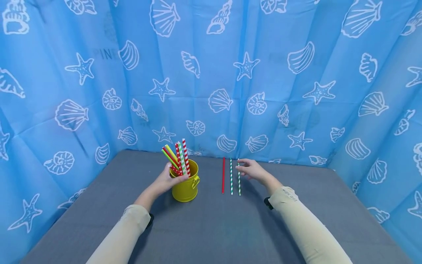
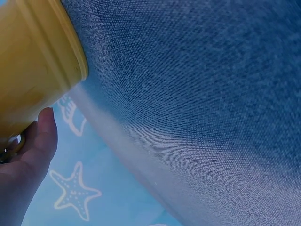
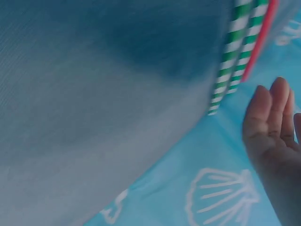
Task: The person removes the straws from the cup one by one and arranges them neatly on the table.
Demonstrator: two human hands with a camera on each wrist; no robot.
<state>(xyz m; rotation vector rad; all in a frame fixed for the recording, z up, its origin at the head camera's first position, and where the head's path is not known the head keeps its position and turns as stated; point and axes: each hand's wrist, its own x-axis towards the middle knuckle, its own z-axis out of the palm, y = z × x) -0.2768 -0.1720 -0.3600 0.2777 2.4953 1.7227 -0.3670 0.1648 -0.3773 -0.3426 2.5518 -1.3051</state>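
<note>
A yellow metal bucket (image 1: 184, 192) stands left of centre on the table, with several paper straws (image 1: 181, 157) leaning in it, some striped, some dotted, some plain. My left hand (image 1: 165, 182) grips the bucket near its rim, thumb toward the near side; the left wrist view has its fingers (image 2: 44, 134) against the yellow wall. To the right lie a red straw (image 1: 223, 176) and two green-and-white striped straws (image 1: 231, 179), side by side and roughly parallel. Over the far end of the rightmost one hovers my right hand (image 1: 253, 171), fingers loosely bent and holding nothing.
Grey cloth covers the table (image 1: 211, 227). Behind it and along both sides hangs a blue curtain (image 1: 204, 80) with white shells and starfish, close to the straws' far ends. A small side handle (image 1: 196, 182) sticks out from the bucket toward the straws.
</note>
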